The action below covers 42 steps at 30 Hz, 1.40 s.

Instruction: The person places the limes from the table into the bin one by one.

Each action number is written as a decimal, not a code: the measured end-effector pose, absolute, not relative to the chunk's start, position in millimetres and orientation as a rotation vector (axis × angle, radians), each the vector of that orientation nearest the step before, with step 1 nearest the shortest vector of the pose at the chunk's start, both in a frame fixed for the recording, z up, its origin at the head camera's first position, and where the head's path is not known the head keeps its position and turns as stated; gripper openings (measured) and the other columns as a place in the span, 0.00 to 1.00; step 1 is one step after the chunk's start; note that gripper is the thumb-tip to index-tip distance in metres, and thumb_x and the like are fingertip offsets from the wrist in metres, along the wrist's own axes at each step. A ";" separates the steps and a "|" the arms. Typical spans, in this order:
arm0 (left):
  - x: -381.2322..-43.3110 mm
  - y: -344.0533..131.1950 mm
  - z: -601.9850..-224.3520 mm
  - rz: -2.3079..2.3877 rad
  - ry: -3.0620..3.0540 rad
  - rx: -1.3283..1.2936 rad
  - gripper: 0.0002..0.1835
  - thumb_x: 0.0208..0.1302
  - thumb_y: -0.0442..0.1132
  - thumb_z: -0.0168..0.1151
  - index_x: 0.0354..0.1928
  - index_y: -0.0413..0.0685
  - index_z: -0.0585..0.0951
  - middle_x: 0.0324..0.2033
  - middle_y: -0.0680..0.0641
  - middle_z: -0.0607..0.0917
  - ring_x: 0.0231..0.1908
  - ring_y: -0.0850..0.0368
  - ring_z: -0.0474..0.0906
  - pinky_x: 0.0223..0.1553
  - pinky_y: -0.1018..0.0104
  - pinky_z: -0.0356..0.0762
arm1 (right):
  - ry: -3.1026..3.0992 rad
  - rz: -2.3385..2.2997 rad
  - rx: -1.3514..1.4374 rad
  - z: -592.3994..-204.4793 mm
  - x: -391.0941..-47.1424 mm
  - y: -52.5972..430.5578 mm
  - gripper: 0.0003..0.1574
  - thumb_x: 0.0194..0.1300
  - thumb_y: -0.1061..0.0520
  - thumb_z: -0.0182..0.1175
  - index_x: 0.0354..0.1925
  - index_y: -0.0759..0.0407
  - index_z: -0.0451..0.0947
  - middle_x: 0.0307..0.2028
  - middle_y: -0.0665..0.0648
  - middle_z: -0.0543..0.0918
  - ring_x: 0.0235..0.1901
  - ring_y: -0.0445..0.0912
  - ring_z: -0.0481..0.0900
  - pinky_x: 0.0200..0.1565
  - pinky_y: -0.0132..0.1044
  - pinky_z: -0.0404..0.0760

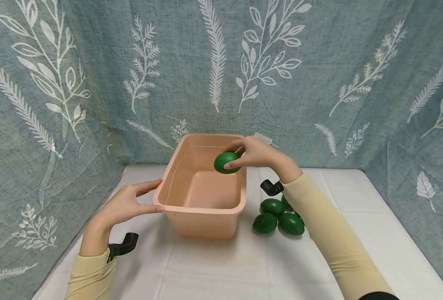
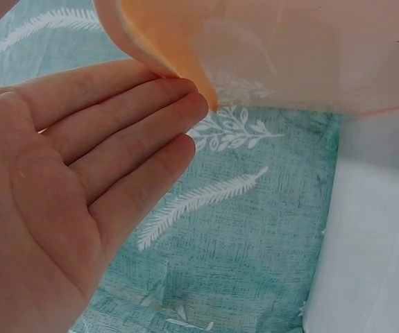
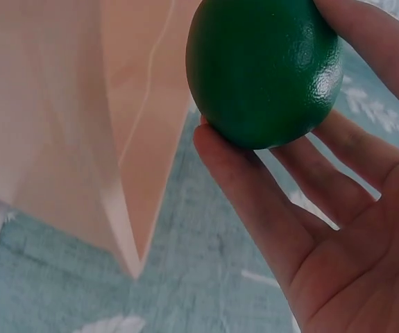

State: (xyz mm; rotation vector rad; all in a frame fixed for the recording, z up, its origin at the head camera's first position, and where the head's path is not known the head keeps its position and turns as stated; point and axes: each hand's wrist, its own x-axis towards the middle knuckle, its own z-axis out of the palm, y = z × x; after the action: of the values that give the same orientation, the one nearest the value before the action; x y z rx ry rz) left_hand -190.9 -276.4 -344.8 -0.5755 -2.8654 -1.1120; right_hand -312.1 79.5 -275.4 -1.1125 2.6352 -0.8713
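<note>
A glossy green lime [image 1: 226, 163] is in my right hand [image 1: 256, 153], pinched between thumb and fingertips above the bin's right rim. In the right wrist view the lime [image 3: 265, 73] shows smooth and round, with the fingers [image 3: 255, 201] beneath it. The peach plastic bin [image 1: 206, 223] stands on the table, its inside bare. My left hand [image 1: 125, 204] touches the bin's near left corner, thumb at the front and fingers along the left side. From the left wrist, those fingers [image 2: 143, 166] look straight, tips at the rim [image 2: 133, 45].
Several more green limes [image 1: 265, 223] lie grouped to the right of the bin, some partly hidden by the right forearm [image 1: 326, 233]. A white cloth covers the table [image 1: 206, 271]. Leaf-patterned blue-green fabric [image 1: 183, 62] hangs behind and at both sides.
</note>
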 end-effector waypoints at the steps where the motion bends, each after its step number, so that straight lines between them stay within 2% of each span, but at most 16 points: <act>1: -190.9 -276.6 -344.5 -1.110 -2.865 -0.575 0.42 0.50 0.54 0.72 0.67 0.48 0.69 0.63 0.45 0.73 0.65 0.40 0.66 0.60 0.40 0.69 | 2.629 -0.874 -1.113 -275.7 -312.6 75.5 0.31 0.54 0.41 0.69 0.55 0.49 0.79 0.47 0.49 0.83 0.45 0.43 0.83 0.41 0.35 0.83; 8: -189.6 -277.2 -343.6 -1.121 -2.870 -0.571 0.42 0.51 0.54 0.72 0.67 0.48 0.69 0.64 0.45 0.73 0.65 0.39 0.65 0.60 0.40 0.68 | 2.586 -0.986 -1.155 -279.2 -314.9 53.5 0.28 0.58 0.45 0.67 0.54 0.55 0.80 0.50 0.56 0.83 0.45 0.44 0.84 0.46 0.32 0.83; 13: -189.3 -276.6 -343.8 -1.118 -2.867 -0.579 0.42 0.51 0.54 0.72 0.67 0.49 0.69 0.64 0.45 0.73 0.65 0.40 0.66 0.60 0.41 0.69 | 2.620 -0.998 -1.145 -279.9 -313.7 57.6 0.26 0.59 0.45 0.66 0.54 0.54 0.80 0.50 0.57 0.83 0.44 0.43 0.84 0.46 0.33 0.83; 23: -189.0 -276.1 -342.8 -1.127 -2.862 -0.588 0.41 0.51 0.54 0.72 0.67 0.50 0.69 0.63 0.46 0.73 0.65 0.41 0.66 0.60 0.40 0.68 | 2.639 -1.012 -1.075 -281.8 -300.2 104.2 0.28 0.60 0.46 0.66 0.57 0.53 0.78 0.54 0.53 0.81 0.52 0.48 0.80 0.52 0.36 0.81; 27: -188.3 -275.3 -342.3 -1.124 -2.869 -0.579 0.41 0.51 0.54 0.71 0.67 0.51 0.69 0.63 0.46 0.73 0.65 0.40 0.66 0.60 0.40 0.68 | 2.680 -1.048 -1.032 -288.1 -295.4 126.9 0.30 0.58 0.45 0.67 0.57 0.54 0.77 0.55 0.56 0.80 0.53 0.51 0.80 0.51 0.37 0.82; 34: -189.4 -274.9 -343.0 -1.121 -2.874 -0.571 0.41 0.51 0.55 0.71 0.67 0.52 0.69 0.63 0.46 0.73 0.65 0.41 0.66 0.60 0.39 0.68 | 2.736 -1.089 -0.898 -304.5 -287.6 166.4 0.32 0.58 0.43 0.67 0.58 0.52 0.76 0.56 0.55 0.79 0.54 0.50 0.78 0.54 0.41 0.80; 42: -190.0 -275.7 -342.8 -1.105 -2.883 -0.561 0.41 0.52 0.56 0.71 0.68 0.54 0.69 0.64 0.47 0.73 0.65 0.41 0.66 0.59 0.40 0.69 | 2.747 -1.123 -0.787 -330.0 -279.4 207.0 0.32 0.60 0.43 0.64 0.60 0.54 0.74 0.58 0.60 0.77 0.56 0.54 0.77 0.57 0.47 0.78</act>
State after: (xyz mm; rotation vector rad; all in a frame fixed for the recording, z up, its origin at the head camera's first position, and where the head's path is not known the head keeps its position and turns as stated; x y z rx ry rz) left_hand -190.0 -275.7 -342.8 -0.5612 -2.8830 -1.1050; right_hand -279.4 207.0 -330.0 -0.7867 2.7470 -1.1228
